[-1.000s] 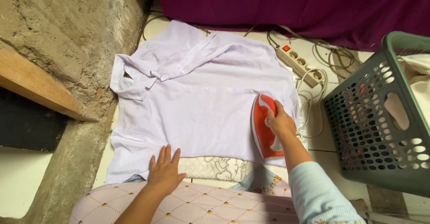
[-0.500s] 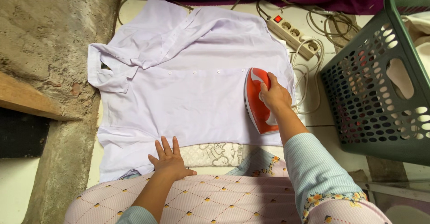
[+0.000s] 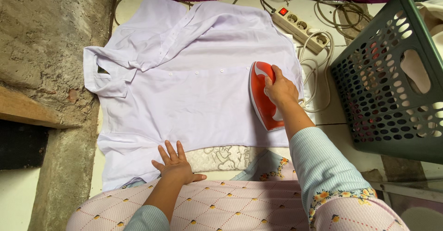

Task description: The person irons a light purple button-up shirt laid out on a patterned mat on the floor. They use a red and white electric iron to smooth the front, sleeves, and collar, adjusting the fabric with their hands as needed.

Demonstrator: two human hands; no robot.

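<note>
Closest to me, my knees sit under a pink quilted cloth [image 3: 230, 208], and my left hand [image 3: 175, 164] lies flat just past it, fingers spread, pressing the near hem of the pale lilac shirt [image 3: 184, 97] against the floor. That hand is my anchor: I want it to keep the fabric taut toward me so the iron has no slack to fold into a crease, and I want it well apart from the hot plate, as it is now.

A patterned cream cloth [image 3: 221, 157] shows beneath the hem as padding; I judge the pressing should keep to where that padding lies under the shirt.

Further out, my right hand [image 3: 279, 90] is wrapped closed around the handle of the orange iron [image 3: 262, 97], which rests sole-down on the shirt's right part, just below the line of buttons [image 3: 196, 72]. Gliding steadily with the tip leading, and skirting the buttons rather than riding over them, seems the sound way. Lingering in one spot risks a scorch on thin cloth.

Beyond the iron, its white cord [image 3: 316, 74] loops toward the power strip [image 3: 302, 28]; I should keep it off the pressed area. The green laundry basket [image 3: 392, 83] stands to the right, and the collar [image 3: 110, 72] lies rumpled on the left by the rough wall [image 3: 46, 37].
</note>
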